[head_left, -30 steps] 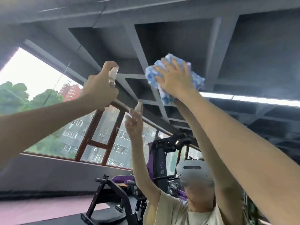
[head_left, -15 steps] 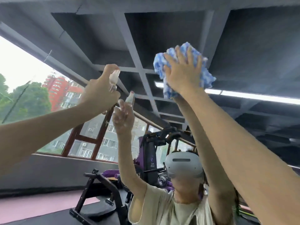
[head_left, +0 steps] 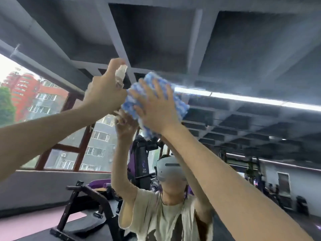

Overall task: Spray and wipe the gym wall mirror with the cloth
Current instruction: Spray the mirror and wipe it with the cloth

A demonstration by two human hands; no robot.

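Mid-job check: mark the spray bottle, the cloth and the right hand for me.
spray bottle [head_left: 120, 74], head view, on its pale spray head.
cloth [head_left: 180, 103], head view, on its exposed blue-white right edge.
right hand [head_left: 156, 110], head view, on the back of the hand.

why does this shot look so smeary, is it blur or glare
Head view: motion blur smears the left hand, spray bottle and cloth; the sky in the window is blown out; the ceiling light strip glares; the wide-angle lens bends the ceiling beams.

Cloth [head_left: 179, 103] slid left — now beside spray bottle [head_left: 120, 75].
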